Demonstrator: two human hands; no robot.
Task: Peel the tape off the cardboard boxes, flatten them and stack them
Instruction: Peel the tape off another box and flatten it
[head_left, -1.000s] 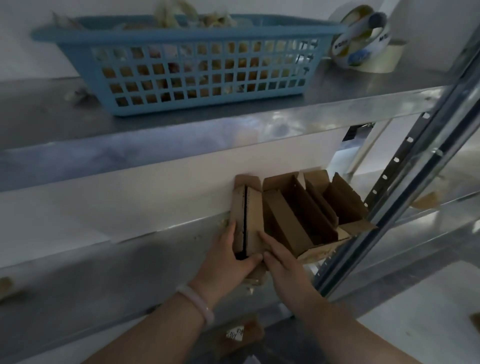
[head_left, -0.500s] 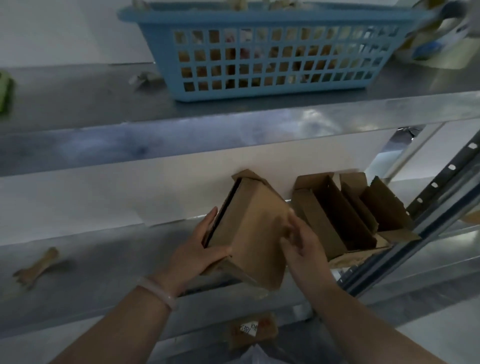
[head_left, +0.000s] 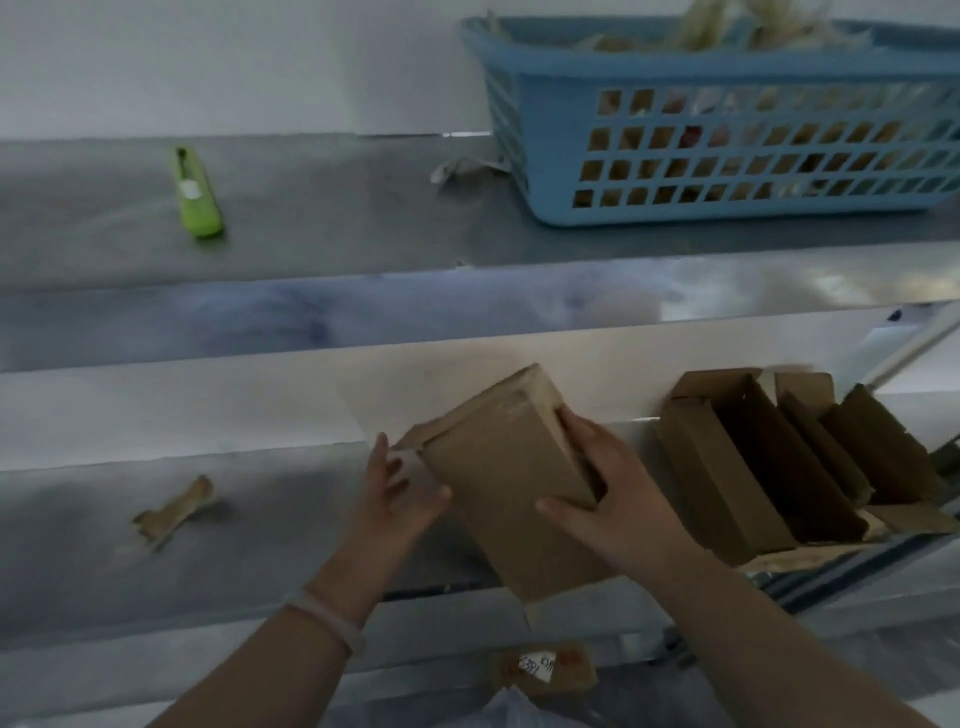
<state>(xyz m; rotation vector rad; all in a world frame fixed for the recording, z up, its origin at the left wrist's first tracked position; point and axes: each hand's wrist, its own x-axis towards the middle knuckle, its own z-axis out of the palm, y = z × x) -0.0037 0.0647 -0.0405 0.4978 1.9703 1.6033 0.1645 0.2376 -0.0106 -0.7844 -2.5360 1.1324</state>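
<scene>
Cardboard box (head_left: 509, 483) tilted, right hand (head_left: 615, 501) clamped round it, left hand (head_left: 397, 501) spread-fingered alongside.

A metal shelving rack stands hard against a plain white wall (head_left: 208, 62), and the same white shows again in the gap between its two levels. The upper shelf (head_left: 337, 218) is dull grey sheet metal, its surface matt and faintly streaked. Its broad front lip (head_left: 363, 317) is shinier, with a bluish cast and a bright patch of glare toward the right end. The lower shelf (head_left: 78, 545) is the same grey metal, shadowed by the level above it. The light is soft, cool and rather dim.
</scene>
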